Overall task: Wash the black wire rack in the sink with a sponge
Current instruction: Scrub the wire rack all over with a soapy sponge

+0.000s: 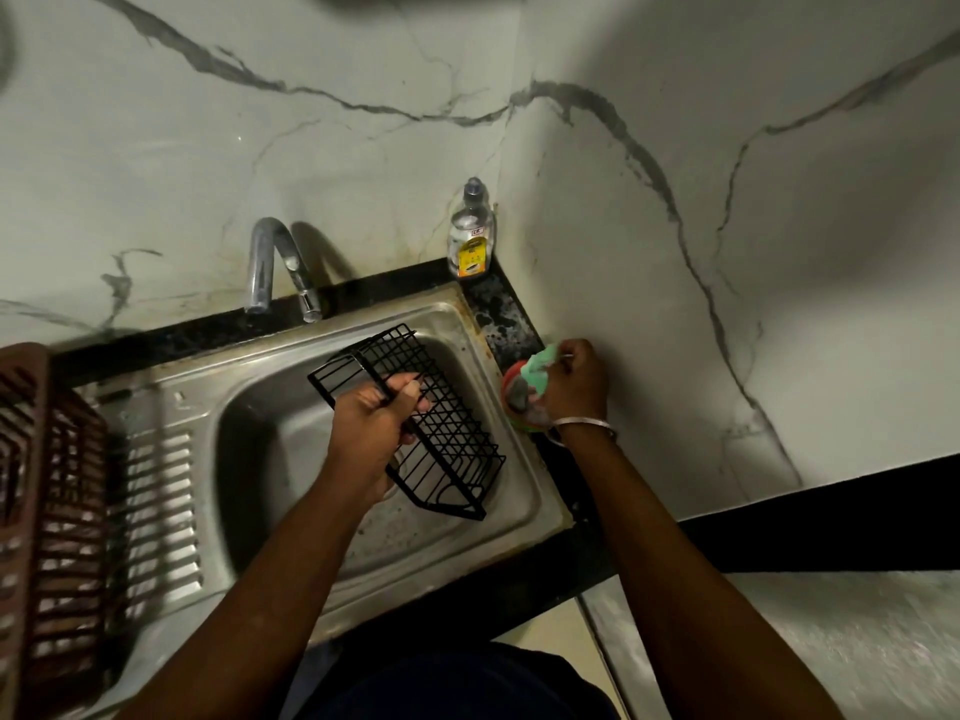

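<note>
Left hand [382,415] grips rack [448,431] by its rim, tilted over sink [270,439]. Right hand [574,387] pinches sponge [537,368] just right of the rack. Rack looks light and stiff, likely slippery once soapy. Hold the frame edge, not the thin cross-wires.

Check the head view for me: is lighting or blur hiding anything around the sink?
Head view: dim; the faucet casts a hard shadow on the wall; the black wire rack reads sharp against the sink; the brown crate at left is blurred.

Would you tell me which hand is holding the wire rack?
The left hand grips the black wire rack over the sink; the right hand holds the green sponge.
</note>
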